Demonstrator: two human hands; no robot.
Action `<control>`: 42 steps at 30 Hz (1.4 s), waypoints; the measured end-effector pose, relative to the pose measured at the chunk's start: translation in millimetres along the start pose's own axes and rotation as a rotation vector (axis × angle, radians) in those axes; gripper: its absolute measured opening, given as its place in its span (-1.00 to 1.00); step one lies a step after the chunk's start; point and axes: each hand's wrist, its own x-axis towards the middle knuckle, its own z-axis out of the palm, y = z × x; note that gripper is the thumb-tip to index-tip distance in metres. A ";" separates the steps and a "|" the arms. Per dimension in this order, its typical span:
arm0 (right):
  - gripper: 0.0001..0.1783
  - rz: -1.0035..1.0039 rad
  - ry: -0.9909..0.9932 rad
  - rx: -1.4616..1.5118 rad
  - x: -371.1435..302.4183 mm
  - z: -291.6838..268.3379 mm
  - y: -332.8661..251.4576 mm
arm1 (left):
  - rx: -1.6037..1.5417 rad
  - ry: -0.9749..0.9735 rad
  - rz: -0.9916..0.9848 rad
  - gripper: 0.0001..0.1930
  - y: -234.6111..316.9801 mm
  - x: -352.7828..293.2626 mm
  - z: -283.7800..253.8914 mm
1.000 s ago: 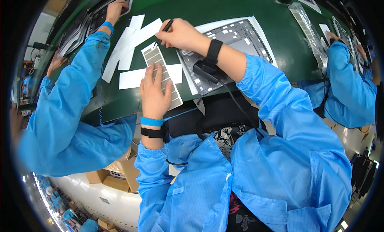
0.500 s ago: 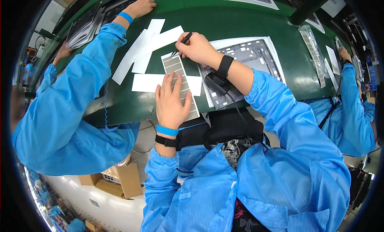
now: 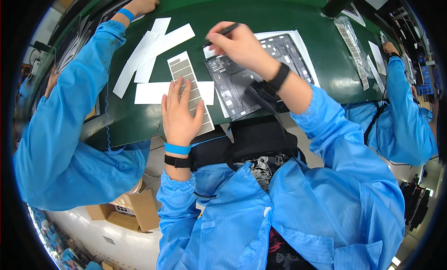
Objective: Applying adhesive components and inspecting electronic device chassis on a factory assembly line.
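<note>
My left hand [image 3: 179,114] lies flat, fingers spread, on a white sheet [image 3: 199,91] that carries a row of grey-brown rectangular stickers. At the sheet's far end, part of the white backing is bare. Black tweezers [image 3: 228,29] are pinched in my right hand [image 3: 240,46], raised over the far left corner of a dark grey device casing [image 3: 233,91]. Motion blurs the tweezer tips, so whether they carry a sticker cannot be made out. The casing rests on white paper, its inside with small white patches facing up.
White paper strips [image 3: 156,50] overlap left of the sheet, and another strip [image 3: 151,93] lies crosswise under it. A co-worker's arm [image 3: 70,112] reaches across at left. On the right lie a clear-bagged sticker sheet [image 3: 353,51] and another co-worker's arm [image 3: 400,98].
My right hand and the tweezers have lifted off the sticker sheet's far end and swung right, over the casing's corner. My left hand stays flat on the sheet. The whole view has shifted slightly.
</note>
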 end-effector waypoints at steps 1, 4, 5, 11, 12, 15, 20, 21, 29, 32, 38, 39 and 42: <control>-0.80 -0.022 -0.041 0.000 10.6 7.4 8.1 | -0.002 0.006 -0.003 -0.39 -0.7 -0.4 0.5; -0.78 0.049 -0.093 -0.123 28.7 29.8 18.0 | -0.011 0.017 0.000 -0.39 -1.2 0.0 0.2; -0.78 0.046 -0.092 -0.120 32.8 32.8 24.5 | -0.022 0.024 0.003 -0.39 -0.8 0.4 0.0; -0.76 0.016 -0.084 -0.288 36.7 43.3 38.6 | -0.009 0.028 0.010 -0.40 -1.1 -0.7 0.7; -0.76 0.016 -0.090 -0.287 37.6 43.8 38.0 | -0.013 0.030 0.017 -0.40 -1.0 -0.1 -0.6; -0.78 0.015 -0.093 -0.273 37.4 48.0 39.2 | 0.012 0.059 0.013 -0.39 2.0 4.4 -2.7; -0.77 -0.027 -0.056 -0.256 38.2 52.3 37.3 | 0.019 0.097 0.005 -0.37 4.5 22.8 0.8; -0.77 -0.049 -0.025 -0.222 37.9 52.1 37.2 | 0.028 0.097 0.010 -0.39 3.9 22.1 2.4; -0.78 0.038 0.060 0.219 1.2 2.0 -14.5 | -0.102 0.031 -0.050 -0.40 -5.8 17.2 0.4; -0.79 0.154 0.023 0.044 -70.9 -28.6 -12.3 | 0.154 0.035 0.031 -0.39 5.0 12.3 -17.1; -0.81 0.275 -0.004 0.047 -123.4 -24.8 8.9 | -0.224 0.061 0.092 -0.55 54.9 -23.4 -22.9; -0.81 0.313 -0.041 0.038 -125.8 -24.7 7.0 | -0.202 0.044 0.092 -0.55 60.8 -25.5 -16.8; -0.81 0.229 -0.015 0.057 -129.6 -18.6 18.2 | -0.165 0.018 0.077 -0.54 68.9 -32.3 -4.5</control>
